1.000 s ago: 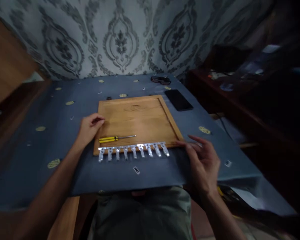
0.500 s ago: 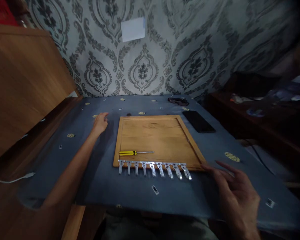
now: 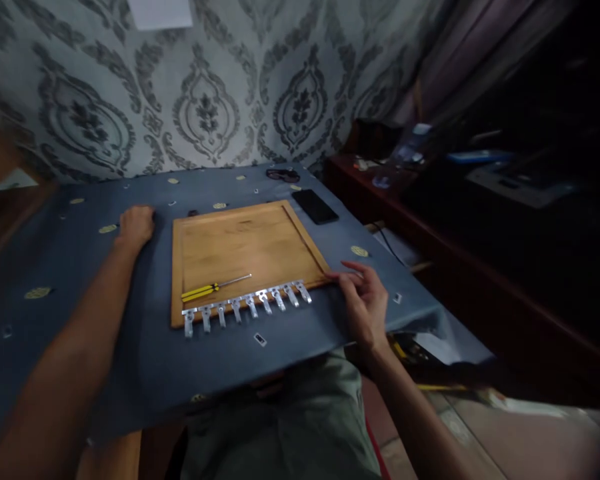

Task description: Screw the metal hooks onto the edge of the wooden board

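Note:
A framed wooden panel (image 3: 245, 243) lies flat on the cloth-covered table. Across its near left part rests a screwdriver (image 3: 215, 288) with a yellow and black handle. A row of several small shiny metal pieces, perhaps brackets or clips (image 3: 251, 305), hangs over the panel's near edge. My left hand (image 3: 137, 225) rests on the cloth left of the panel, its fingers curled in with nothing visible in them. At the panel's near right corner, my right hand (image 3: 365, 300) touches the wood with its fingertips, its fingers apart.
Beyond the panel's right side lie a black phone (image 3: 315, 206) and dark sunglasses (image 3: 283, 175). A small dark object (image 3: 193, 213) sits behind the panel. To the right stands dark reddish furniture (image 3: 345, 183) with assorted items on it. A patterned wall (image 3: 207, 107) closes off the back.
The view has turned to the right and shows more of the floor and right-hand furniture. My left hand's fingers have curled in. My right hand stays at the panel's corner.

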Demonstrator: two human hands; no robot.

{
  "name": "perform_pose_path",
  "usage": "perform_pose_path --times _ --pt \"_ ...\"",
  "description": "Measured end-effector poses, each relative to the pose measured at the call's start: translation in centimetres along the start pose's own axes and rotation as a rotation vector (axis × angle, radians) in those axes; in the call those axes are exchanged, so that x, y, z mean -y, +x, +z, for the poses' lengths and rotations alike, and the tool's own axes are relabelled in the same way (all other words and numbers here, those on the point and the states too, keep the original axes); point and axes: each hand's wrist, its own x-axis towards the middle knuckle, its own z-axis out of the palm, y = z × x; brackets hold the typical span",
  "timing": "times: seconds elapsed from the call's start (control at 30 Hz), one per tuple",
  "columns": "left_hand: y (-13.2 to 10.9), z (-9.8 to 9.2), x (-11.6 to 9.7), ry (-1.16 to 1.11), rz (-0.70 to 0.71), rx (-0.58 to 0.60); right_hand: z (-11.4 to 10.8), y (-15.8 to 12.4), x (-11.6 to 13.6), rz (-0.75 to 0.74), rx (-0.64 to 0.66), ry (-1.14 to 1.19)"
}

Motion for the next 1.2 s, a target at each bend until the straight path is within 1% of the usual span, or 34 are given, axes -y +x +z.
perform_pose_path --times 0.13,0.27,0.43,0.57,0.77,0.93,1.03,1.2 --pt "-1.1 -0.4 0.4 0.059 0.001 -0.013 0.1 0.0 -0.4 -0.014 0.025 0.011" --pt "-1.6 -0.8 0.5 0.075 -0.035 -0.015 0.1 0.0 -0.4 -0.028 0.027 0.026" --pt "-2.4 -0.8 0.8 0.039 -0.082 -0.003 0.2 0.1 -0.9 -0.041 -0.006 0.041" --pt "-3.5 -0.5 0.7 -0.035 -0.119 0.010 0.4 0.4 -1.4 -0.054 -0.017 0.065" --pt "-6.4 -0.6 1.3 -0.249 -0.160 0.000 0.7 1.0 -2.3 -0.050 -0.017 0.119" --pt "-9.5 -1.0 1.6 -0.515 -0.172 0.003 0.8 1.6 -3.4 -0.036 -0.015 0.158" --pt "-11.5 -1.6 1.3 -0.692 -0.140 -0.018 0.8 2.0 -4.2 -0.024 -0.011 0.162" --pt "-15.5 -3.2 0.5 -0.957 -0.040 -0.066 0.6 2.6 -5.0 -0.011 0.005 0.160"
